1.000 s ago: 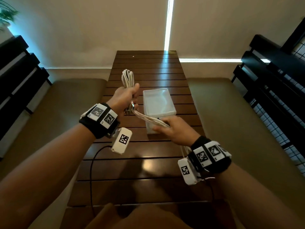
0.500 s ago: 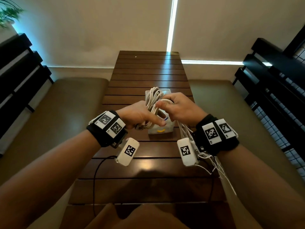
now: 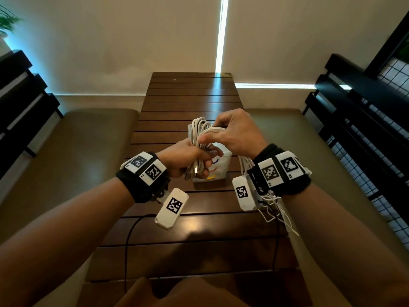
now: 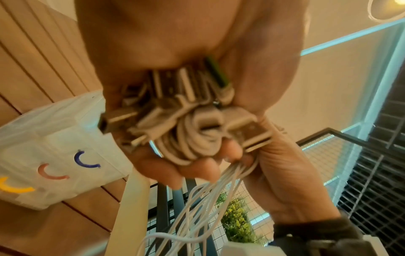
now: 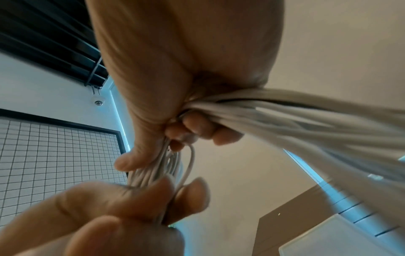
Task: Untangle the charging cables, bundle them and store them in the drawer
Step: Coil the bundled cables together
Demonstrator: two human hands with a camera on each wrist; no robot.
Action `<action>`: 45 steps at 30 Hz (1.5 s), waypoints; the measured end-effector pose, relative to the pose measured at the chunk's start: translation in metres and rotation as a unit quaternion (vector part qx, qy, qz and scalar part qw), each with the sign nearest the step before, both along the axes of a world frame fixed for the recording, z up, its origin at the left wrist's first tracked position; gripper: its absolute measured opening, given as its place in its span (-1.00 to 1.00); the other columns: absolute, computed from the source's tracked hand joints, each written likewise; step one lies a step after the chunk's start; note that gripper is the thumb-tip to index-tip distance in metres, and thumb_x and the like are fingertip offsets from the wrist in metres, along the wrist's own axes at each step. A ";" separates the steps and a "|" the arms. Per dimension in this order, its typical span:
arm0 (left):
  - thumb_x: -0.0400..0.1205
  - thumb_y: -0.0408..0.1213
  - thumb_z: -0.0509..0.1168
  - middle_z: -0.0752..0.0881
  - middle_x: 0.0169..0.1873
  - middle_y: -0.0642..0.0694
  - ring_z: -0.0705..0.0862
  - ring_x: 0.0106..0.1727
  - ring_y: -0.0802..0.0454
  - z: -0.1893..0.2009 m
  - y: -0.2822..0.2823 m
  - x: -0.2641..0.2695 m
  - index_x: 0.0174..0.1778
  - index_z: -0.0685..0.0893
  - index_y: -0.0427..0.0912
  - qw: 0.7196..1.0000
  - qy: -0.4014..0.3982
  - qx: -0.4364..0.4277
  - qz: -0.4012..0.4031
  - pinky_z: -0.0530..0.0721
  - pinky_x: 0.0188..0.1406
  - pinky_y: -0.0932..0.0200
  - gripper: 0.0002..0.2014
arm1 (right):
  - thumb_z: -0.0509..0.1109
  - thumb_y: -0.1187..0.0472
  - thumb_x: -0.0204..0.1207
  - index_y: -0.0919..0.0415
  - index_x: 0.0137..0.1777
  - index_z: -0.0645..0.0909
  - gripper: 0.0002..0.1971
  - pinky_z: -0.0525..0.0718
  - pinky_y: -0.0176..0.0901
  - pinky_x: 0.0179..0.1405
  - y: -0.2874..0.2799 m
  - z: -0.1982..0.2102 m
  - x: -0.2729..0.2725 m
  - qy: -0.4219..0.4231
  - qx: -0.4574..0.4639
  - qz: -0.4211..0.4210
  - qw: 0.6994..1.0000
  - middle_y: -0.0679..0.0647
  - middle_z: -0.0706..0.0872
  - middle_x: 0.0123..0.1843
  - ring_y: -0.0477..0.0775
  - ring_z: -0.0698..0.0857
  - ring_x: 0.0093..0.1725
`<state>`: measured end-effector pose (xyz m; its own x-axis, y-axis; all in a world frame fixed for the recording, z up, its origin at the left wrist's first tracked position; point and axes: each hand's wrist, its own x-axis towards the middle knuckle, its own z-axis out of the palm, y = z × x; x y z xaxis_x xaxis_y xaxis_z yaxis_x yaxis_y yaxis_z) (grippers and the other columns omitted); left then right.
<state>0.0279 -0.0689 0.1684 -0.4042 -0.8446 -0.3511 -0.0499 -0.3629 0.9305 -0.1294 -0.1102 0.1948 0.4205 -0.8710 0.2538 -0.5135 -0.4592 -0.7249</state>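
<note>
A bundle of white charging cables (image 3: 200, 134) is held above the table, in front of a small translucent white drawer box (image 3: 218, 171). My left hand (image 3: 188, 156) grips the lower part of the bundle, where several USB plugs (image 4: 175, 104) stick out of the fist. My right hand (image 3: 232, 134) grips the loose strands (image 5: 285, 110) and carries them over the top of the coil. The free cable ends (image 3: 276, 209) hang down past my right wrist. The box (image 4: 50, 152) shows coloured arcs on its front and is partly hidden behind the hands.
The dark slatted wooden table (image 3: 192, 229) runs away from me, with cushioned benches (image 3: 66, 156) on both sides. Black railings (image 3: 365, 120) stand at the right and left. A black cord (image 3: 128, 240) lies along the table's near left.
My right hand rose from beside the box with the loose strands and came over the coil. My left hand moved right, bringing the bundle in front of the box.
</note>
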 end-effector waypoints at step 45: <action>0.52 -0.47 0.42 0.79 -0.08 -0.13 0.77 -0.02 0.03 0.027 -0.003 -0.019 0.02 0.73 -0.26 0.975 -0.128 -0.108 -0.145 0.72 0.02 0.17 -0.82 | 0.41 0.24 0.59 0.18 -0.10 0.46 -0.85 0.42 -0.19 -0.63 0.026 0.009 0.028 -0.398 0.143 0.026 0.906 0.05 0.46 -0.54 0.02 0.39 -0.64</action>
